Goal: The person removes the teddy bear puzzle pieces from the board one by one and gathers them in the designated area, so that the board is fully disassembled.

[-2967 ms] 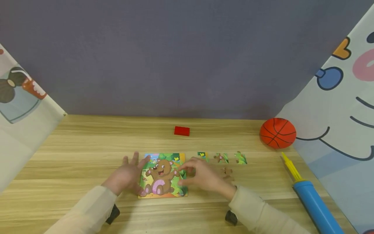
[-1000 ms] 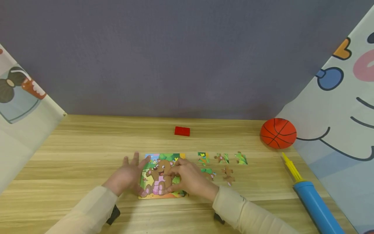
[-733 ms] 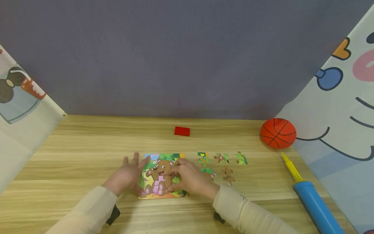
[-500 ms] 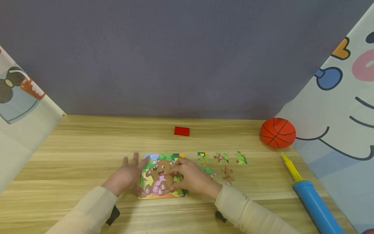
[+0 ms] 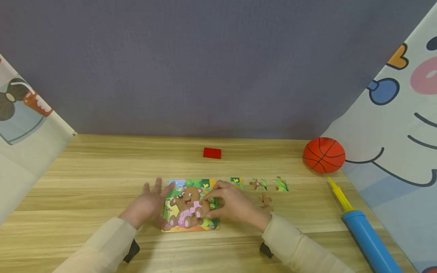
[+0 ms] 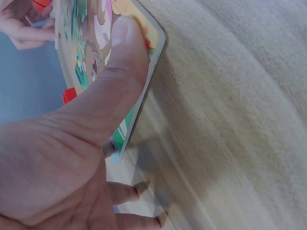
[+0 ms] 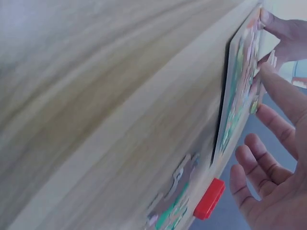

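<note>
A square jigsaw puzzle [image 5: 181,229] with a brown bear picture lies on the table. My left hand [image 5: 150,204] spreads along its left side; in the left wrist view the thumb [image 6: 125,52] presses flat on the picture near a corner. Over the right half, my right hand [image 5: 235,206] pinches a brown and pink puzzle piece [image 5: 202,209] between thumb and index finger. The right wrist view shows that piece [image 7: 255,101] nearly edge-on, raised off the picture, the other fingers held loosely apart. Several loose pieces lie to the right, among them a green one [image 5: 281,184] and a brown one [image 5: 265,201].
A red block [image 5: 212,153] stands behind the puzzle. Far right are an orange basketball [image 5: 324,155] and a blue hand pump [image 5: 370,239] with a yellow nozzle. A grey partition [image 5: 205,76] closes the back, with printed panels at both sides.
Over three seconds my right hand went left over the bear, then came back a little rightward with the puzzle piece, covering a loose piece in the lower row. My left hand stayed put.
</note>
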Demonstrator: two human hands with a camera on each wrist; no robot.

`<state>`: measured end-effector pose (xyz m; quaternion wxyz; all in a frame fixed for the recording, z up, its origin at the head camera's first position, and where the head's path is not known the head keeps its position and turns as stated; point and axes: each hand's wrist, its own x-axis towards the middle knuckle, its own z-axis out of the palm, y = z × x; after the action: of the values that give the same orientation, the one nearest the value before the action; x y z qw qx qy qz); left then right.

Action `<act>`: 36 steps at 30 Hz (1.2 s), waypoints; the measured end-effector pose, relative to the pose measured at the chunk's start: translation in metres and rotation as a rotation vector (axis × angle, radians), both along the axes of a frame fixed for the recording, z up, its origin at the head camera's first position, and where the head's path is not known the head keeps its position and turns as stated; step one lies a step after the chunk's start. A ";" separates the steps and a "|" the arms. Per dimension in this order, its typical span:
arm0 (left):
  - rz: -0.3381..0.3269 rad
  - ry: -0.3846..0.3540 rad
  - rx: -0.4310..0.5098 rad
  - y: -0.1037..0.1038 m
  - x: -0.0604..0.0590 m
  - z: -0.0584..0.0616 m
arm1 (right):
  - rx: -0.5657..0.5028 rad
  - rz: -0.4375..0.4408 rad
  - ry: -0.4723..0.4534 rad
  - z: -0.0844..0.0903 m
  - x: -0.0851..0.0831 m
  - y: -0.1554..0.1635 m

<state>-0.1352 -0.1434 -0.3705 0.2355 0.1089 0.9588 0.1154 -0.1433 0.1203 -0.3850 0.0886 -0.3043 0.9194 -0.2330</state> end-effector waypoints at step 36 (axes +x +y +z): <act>0.008 -0.004 0.009 0.001 0.000 0.000 | -0.108 -0.140 0.060 0.016 0.001 0.109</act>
<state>-0.1355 -0.1425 -0.3708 0.2363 0.1057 0.9583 0.1208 -0.1420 0.2291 -0.3692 0.0282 -0.2504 0.9268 -0.2785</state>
